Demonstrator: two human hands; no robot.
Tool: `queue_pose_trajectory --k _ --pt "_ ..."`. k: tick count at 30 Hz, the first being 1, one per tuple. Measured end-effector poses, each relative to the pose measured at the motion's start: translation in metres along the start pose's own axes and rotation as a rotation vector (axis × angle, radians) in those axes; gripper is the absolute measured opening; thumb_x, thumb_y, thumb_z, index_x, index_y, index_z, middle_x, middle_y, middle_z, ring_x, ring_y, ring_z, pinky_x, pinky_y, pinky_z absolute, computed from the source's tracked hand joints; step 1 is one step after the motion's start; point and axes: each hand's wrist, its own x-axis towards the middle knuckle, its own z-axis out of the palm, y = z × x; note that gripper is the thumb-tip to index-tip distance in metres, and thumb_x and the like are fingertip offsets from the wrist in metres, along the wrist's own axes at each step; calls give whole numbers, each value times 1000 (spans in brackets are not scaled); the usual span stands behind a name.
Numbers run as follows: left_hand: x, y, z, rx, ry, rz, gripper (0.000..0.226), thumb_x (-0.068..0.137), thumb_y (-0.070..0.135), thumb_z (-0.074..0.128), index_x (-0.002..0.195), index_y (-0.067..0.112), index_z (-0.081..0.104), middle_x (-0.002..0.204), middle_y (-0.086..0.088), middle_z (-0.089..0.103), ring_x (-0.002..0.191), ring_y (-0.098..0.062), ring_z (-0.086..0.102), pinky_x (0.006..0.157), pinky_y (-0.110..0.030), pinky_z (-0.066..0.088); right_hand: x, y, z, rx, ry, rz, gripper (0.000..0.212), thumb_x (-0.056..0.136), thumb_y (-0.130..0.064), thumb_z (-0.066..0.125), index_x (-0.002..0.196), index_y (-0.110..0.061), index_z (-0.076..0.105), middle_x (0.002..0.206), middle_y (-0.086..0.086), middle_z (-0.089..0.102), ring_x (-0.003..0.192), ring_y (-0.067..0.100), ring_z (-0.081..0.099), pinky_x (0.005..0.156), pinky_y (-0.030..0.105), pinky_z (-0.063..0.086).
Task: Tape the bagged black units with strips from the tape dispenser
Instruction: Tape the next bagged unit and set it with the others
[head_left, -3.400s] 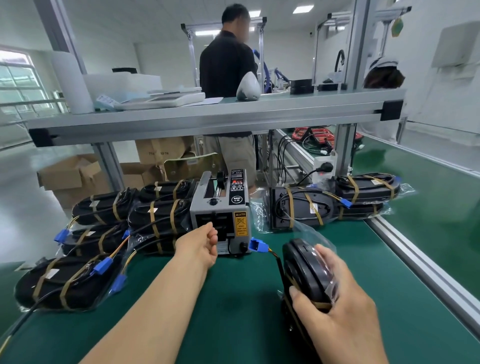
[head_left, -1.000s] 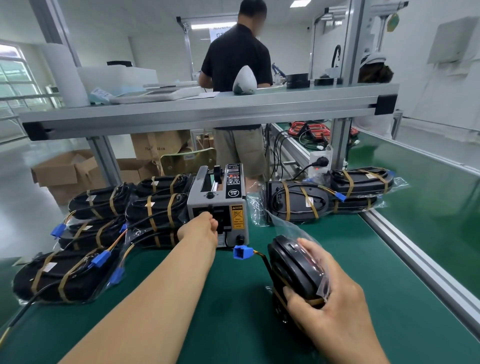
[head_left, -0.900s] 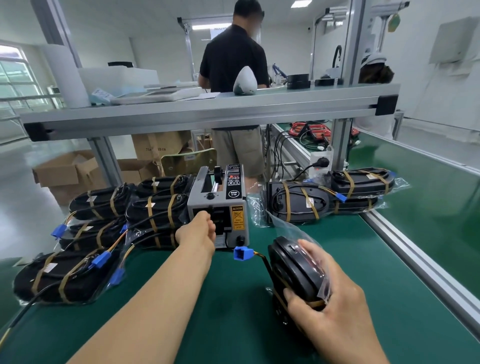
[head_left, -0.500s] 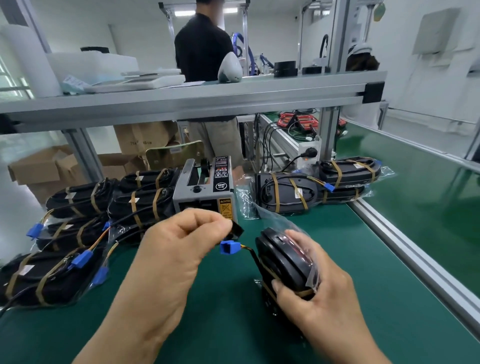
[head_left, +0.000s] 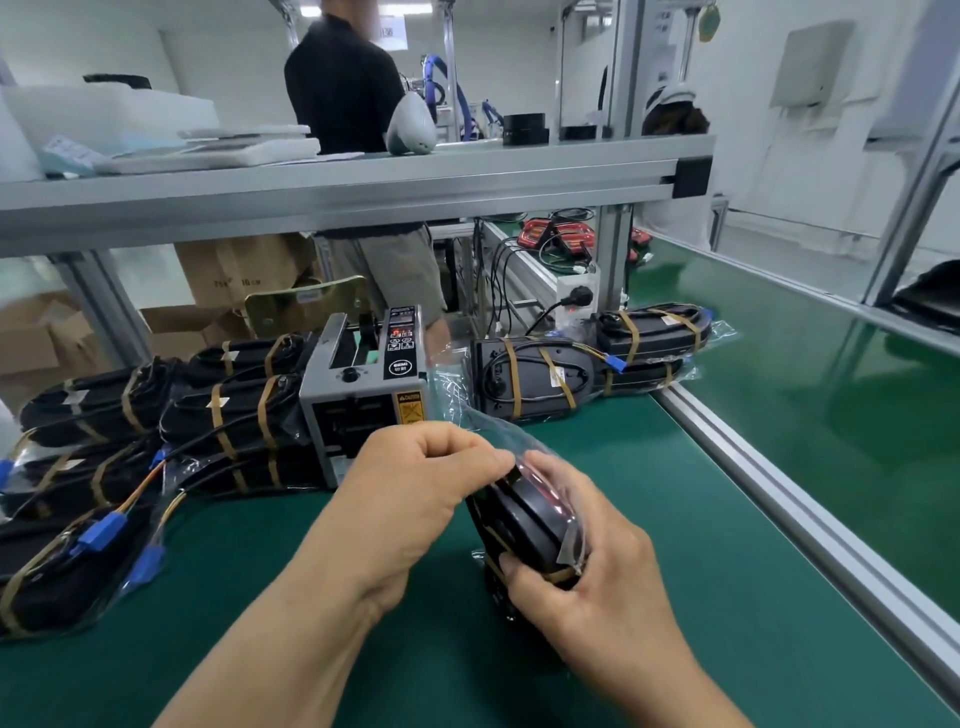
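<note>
Clear bag film (head_left: 488, 428) is pinched by the left hand (head_left: 415, 493) just above the bagged black unit (head_left: 524, 519) gripped by the right hand (head_left: 608, 587); loose film could be taped down creased.

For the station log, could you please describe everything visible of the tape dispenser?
The tape dispenser is a grey, metal-looking box with a black panel bearing a red display, a black knob and a yellow caution label beside its front slot. It stands upright on the green mat; the left hand hides its lower front.
</note>
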Motion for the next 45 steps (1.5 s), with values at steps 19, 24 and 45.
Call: queue_pose_trajectory --k 19,24,45 --pt "0 -5 3 4 31 8 15 70 18 79 58 22 71 56 11 61 48 5 49 64 -25 35 -2 2 4 -21 17 -29 68 66 -24 74 131 -34 56 116 -27 64 105 -6 62 87 6 44" --pt "1 -10 1 23 46 18 13 72 17 81 62 19 73 59 10 64 54 4 53 67 -27 37 -2 2 5 -24 12 -35 69 67 -24 75 132 -35 56 116 -30 63 105 -5 63 87 6 45" --pt "-1 -31 14 -124 197 0 18 72 18 73 87 18 64 76 8 60 59 6 51 54 -6 41 -1 0 10 -5 17 -98 73 66 -21 73 131 -45 50 119 -28 63 108 -5 62 89 6 43"
